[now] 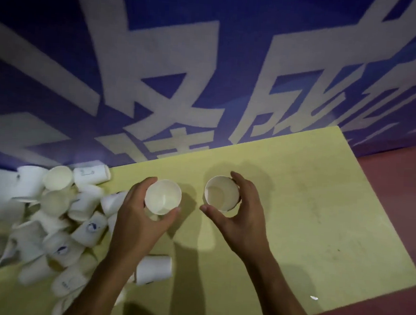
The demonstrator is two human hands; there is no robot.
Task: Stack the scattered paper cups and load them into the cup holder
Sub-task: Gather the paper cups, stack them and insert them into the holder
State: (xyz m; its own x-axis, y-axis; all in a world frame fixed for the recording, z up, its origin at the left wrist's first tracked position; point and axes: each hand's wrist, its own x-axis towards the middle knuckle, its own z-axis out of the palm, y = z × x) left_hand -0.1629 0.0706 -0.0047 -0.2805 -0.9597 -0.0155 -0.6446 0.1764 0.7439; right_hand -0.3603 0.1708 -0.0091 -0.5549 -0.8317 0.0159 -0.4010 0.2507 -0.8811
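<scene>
So both hands are busy here. The left hand point(138, 216) is wrapped round one paper cup, call it the left cup point(163, 196), with the thumb on the near side and the fingers curled over the far rim. The right hand point(242, 216) grips the right cup point(221, 194) the same way, thumb in front and fingers round the back. Both cups are mouth-up, so you look straight down into them. They sit side by side with a gap between, not touching. I honestly can't tell whether their bottoms rest on the worktop point(321, 214) or hang just above it.

Left of the left hand there's a big messy pile point(62, 221) of white cups, mostly tipped on their sides, a few open end up, some with small blue marks. One lone cup point(154, 269) lies on its side just beside the left forearm, a bit apart from the pile.

The worktop is pale yellow-green, with a tiny white scrap point(314, 298) near its front right edge. Behind it is a blue banner point(208, 71) with big white characters, and to the right a reddish floor point(397, 183).
</scene>
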